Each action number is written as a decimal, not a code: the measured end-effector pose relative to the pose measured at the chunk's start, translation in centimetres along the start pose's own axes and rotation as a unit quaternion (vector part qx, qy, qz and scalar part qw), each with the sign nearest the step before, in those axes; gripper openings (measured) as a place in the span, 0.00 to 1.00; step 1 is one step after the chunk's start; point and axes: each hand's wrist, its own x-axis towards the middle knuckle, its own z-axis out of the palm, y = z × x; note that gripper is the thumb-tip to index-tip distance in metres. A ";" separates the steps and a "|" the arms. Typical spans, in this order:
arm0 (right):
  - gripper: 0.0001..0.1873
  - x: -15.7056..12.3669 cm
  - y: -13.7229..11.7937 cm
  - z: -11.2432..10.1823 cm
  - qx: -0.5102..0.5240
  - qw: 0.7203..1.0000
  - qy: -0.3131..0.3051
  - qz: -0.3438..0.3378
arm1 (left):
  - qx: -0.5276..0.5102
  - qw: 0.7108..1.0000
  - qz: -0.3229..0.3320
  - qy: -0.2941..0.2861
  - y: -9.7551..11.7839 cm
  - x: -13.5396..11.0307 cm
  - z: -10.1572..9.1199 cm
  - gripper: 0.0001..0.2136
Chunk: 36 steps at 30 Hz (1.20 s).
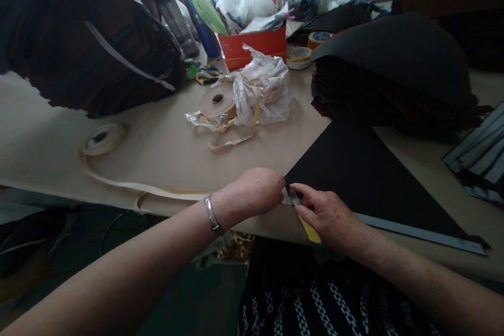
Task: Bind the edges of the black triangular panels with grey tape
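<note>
- Two bare hands meet at the near edge of the surface, at the pointed near corner of a black sheet; left hand comes in from the left, bracelet on its wrist; right hand comes in from the right.
- Left grip clenched, fingertips pinched at the sheet's corner; what lies between them is too small to tell; likely the end of the tape strip there.
- Right grip pinched as well, thumb and forefinger closed on the same corner, touching the sheet and the grey tape strip; a yellow backing tab sticks out below the right hand, over the surface's near edge.
- Grey tape strip runs along the sheet's near edge, from the hands toward the near right corner of the surface.
- Black sheet lies flat, triangular in view, widening toward the far right; behind it a tall stack of black sheets, top one bowed.
- Middle of the surface: crumpled clear plastic bag with tape rolls; one brown roll just beside it, loose backing strips trailing.
- Left part: a flat tape roll; its pale strip unwinds along the near edge toward the left wrist.
- Far edge: orange box stuffed with bags; scissors just left of it; two tape rolls to its right.
- Far left corner: dark bulky bag.
- Far right edge: folded grey-edged black pieces, well apart from the hands.
</note>
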 end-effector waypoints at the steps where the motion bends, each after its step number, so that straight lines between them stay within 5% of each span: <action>1: 0.22 0.0 0.0 0.1 -0.009 1.000 0.001 0.000 | 0.001 1.000 0.001 -0.002 0.0 0.0 0.0 0.09; 14: 0.23 -0.8 0.3 1.3 -0.065 0.996 0.057 -0.019 | 0.012 1.000 0.016 -0.010 -0.2 0.1 0.1 0.09; 28: 0.20 -0.4 -0.8 1.0 -0.177 0.984 0.025 -0.013 | 0.008 0.999 0.038 0.004 0.1 0.0 0.2 0.07; 36: 0.21 -0.4 -1.2 0.8 -0.195 0.981 -0.014 -0.019 | -0.095 0.988 0.119 -0.023 1.3 -3.2 -0.6 0.07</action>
